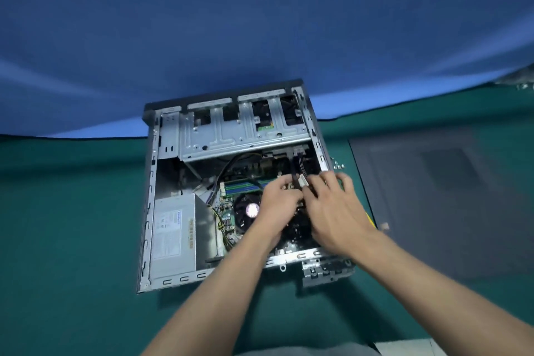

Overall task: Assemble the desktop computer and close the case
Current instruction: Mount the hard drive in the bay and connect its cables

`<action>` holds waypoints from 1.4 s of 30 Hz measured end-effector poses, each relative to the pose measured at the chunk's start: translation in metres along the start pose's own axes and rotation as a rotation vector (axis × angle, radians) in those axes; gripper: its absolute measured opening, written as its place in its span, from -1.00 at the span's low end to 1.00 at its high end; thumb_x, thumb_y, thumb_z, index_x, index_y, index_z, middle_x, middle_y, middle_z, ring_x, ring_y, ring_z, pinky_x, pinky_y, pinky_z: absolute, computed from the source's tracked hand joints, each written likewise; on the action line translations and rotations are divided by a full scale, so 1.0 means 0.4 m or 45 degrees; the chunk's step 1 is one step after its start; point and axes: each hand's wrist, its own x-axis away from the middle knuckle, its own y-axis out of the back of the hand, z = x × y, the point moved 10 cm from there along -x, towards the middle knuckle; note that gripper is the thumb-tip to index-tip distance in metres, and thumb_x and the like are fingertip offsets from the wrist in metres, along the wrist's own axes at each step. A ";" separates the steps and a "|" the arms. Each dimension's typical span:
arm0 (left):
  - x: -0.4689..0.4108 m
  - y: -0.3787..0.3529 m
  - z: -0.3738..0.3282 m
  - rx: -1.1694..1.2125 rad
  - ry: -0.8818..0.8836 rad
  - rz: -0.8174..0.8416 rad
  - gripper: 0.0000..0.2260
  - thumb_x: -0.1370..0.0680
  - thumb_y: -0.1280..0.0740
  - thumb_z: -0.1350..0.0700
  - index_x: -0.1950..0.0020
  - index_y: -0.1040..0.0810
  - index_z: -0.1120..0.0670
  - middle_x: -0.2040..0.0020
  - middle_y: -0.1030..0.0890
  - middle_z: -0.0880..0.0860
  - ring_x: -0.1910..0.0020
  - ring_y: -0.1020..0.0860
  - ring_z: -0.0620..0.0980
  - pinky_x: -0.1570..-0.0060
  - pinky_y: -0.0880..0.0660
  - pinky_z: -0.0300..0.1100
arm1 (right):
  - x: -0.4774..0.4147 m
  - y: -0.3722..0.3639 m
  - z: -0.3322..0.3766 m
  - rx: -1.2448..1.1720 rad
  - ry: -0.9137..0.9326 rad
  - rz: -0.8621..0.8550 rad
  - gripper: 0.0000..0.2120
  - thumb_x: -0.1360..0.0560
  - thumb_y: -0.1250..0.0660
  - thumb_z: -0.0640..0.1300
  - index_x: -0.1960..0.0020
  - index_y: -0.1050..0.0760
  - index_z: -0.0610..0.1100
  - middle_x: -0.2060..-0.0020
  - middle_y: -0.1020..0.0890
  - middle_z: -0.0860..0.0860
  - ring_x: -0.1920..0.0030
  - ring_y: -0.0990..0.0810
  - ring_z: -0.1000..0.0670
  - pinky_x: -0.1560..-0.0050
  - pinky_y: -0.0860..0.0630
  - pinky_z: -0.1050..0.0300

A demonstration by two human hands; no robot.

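An open desktop case (150,205) lies on its side on the green table. Inside it are a silver power supply (173,237), a metal drive cage (242,136), a motherboard with green and blue memory slots (242,186) and a round CPU fan (245,211). Both hands reach into the case's right half. My left hand (277,205) pinches a black cable bundle with a white connector (302,180). My right hand (335,211) has its fingers spread beside that connector, touching it; its grip is hidden by blur.
The dark grey side panel (439,199) lies flat to the right of the case. A few small screws (336,165) sit between them. A loose metal bracket (326,270) lies at the case's near right corner. A blue cloth (260,37) hangs behind the table.
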 end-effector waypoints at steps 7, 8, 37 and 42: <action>-0.044 0.023 0.000 -0.205 -0.005 -0.174 -0.88 -0.53 -0.42 0.20 0.21 -0.67 0.11 0.23 -0.70 -0.04 0.26 -0.61 -0.15 0.18 -0.52 -0.26 | 0.028 0.038 0.004 -0.132 -0.061 -0.102 -0.73 -0.02 -0.51 -0.30 0.28 -0.60 -0.21 0.43 -0.57 -0.07 0.36 -0.52 -0.08 0.35 -0.44 0.09; -0.050 0.019 -0.002 -0.241 -0.010 -0.184 -0.86 -0.53 -0.42 0.21 0.23 -0.66 0.12 0.26 -0.70 -0.05 0.29 -0.62 -0.19 0.20 -0.53 -0.28 | 0.027 0.030 0.014 -0.151 -0.023 -0.024 -0.74 -0.03 -0.51 -0.32 0.30 -0.58 -0.21 0.44 -0.57 -0.07 0.39 -0.53 -0.06 0.41 -0.44 0.13; 0.077 0.104 -0.024 -0.590 -0.359 0.123 -0.82 -0.61 -0.22 -0.19 -0.01 -0.59 -0.21 0.08 -0.59 -0.10 0.06 -0.54 -0.08 -0.02 -0.47 -0.11 | -0.036 0.012 -0.056 -1.404 -0.620 0.090 -0.88 -0.45 -0.37 -0.19 0.25 -0.56 -0.05 0.39 -0.61 0.08 0.35 -0.55 0.08 0.36 -0.38 0.23; 0.102 0.094 -0.115 -0.759 -0.593 0.098 -0.72 -0.56 -0.32 -0.12 -0.24 -0.54 -0.10 0.07 -0.50 -0.12 0.15 -0.50 -0.19 0.09 -0.50 -0.24 | -0.035 0.082 -0.085 -2.121 -0.681 -0.071 -0.91 -0.49 -0.34 -0.34 0.14 -0.57 -0.20 0.35 -0.58 -0.08 0.40 -0.52 0.02 0.32 -0.43 0.12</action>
